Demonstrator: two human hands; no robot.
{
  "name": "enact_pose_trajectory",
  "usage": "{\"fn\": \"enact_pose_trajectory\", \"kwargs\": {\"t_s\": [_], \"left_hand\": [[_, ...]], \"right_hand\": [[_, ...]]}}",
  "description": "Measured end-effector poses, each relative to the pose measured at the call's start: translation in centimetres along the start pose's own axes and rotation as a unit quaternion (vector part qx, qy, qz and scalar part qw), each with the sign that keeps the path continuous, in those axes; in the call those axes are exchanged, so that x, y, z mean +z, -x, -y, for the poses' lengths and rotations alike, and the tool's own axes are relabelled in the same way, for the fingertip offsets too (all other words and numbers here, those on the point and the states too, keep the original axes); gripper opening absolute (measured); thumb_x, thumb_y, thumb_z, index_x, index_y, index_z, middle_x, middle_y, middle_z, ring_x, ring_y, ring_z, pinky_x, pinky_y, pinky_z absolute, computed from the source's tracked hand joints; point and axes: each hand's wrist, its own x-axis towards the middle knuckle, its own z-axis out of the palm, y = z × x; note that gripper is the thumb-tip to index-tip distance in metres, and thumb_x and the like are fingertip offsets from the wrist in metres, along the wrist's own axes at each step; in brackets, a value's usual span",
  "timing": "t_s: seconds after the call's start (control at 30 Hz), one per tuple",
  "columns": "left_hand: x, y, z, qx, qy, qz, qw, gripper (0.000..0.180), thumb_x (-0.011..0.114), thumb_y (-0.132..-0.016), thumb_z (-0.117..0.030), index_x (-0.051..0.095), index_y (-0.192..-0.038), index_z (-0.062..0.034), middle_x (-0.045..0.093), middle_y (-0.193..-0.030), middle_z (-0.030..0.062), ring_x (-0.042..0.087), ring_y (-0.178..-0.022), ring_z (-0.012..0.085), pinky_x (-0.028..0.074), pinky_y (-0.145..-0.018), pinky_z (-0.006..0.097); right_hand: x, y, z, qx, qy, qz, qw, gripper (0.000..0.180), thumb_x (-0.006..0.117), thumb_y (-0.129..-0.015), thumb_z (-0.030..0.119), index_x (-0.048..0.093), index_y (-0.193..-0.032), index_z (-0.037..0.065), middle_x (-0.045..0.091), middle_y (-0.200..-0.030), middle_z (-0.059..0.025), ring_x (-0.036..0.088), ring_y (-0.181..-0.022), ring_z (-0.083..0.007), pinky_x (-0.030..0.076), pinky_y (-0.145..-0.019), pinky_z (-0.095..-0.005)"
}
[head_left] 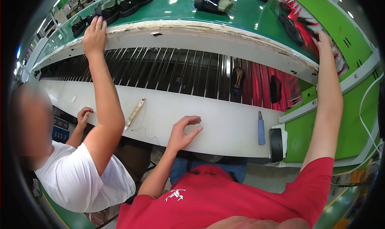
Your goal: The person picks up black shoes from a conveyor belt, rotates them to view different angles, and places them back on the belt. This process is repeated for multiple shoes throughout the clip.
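Observation:
My left hand [183, 133] hovers at the front of the white worktop [224, 128], thumb apart from the bent fingers, holding nothing. My right arm stretches up to the far right, and my right hand [324, 41] is at the red-lit strip curtain [306, 38] beside the green belt [172, 12]. Its fingers are partly lost against the dark curtain, so any grip is unclear. Nearest to it on the belt lies a black shoe, sole facing me [291, 30]. A black and pale green shoe [214, 1] lies farther left.
A co-worker in white has one hand [95, 36] at several dark shoes [120, 7] on the belt. On the lower rollers [172, 70] sit two dark shoe parts [237, 80]. The worktop holds a blue-handled knife [261, 128], a white-handled tool with thread [135, 113] and a black device [276, 144].

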Motion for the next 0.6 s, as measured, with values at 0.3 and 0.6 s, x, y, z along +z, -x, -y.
{"fn": "enact_pose_trajectory", "kwargs": {"t_s": [0.3, 0.6], "left_hand": [[1.4, -2.3, -2.6, 0.019, 0.216, -0.020, 0.976, 0.046, 0.053, -0.119, -0.030, 0.062, -0.143, 0.0080, 0.076, -0.122, 0.0218, 0.077, -0.111, 0.0284, 0.063, -0.099, 0.042], [7.4, -7.1, -11.0, 0.254, 0.074, -0.048, 0.963, 0.056, 0.071, -0.107, -0.017, 0.054, -0.159, -0.0030, 0.057, -0.146, 0.0189, 0.061, -0.131, 0.0304, 0.051, -0.111, 0.041]], "right_hand": [[1.0, 35.2, 3.7, -0.138, -0.086, 0.388, 0.907, 0.064, 0.079, -0.095, -0.002, 0.057, -0.155, -0.001, 0.065, -0.147, -0.0166, 0.065, -0.134, -0.0252, 0.056, -0.113, -0.0397], [-0.2, 53.5, -10.2, -0.193, 0.060, 0.300, 0.932, 0.042, 0.083, -0.095, -0.004, 0.072, -0.135, 0.000, 0.079, -0.119, -0.0107, 0.077, -0.111, -0.0191, 0.060, -0.100, -0.0327]]}}
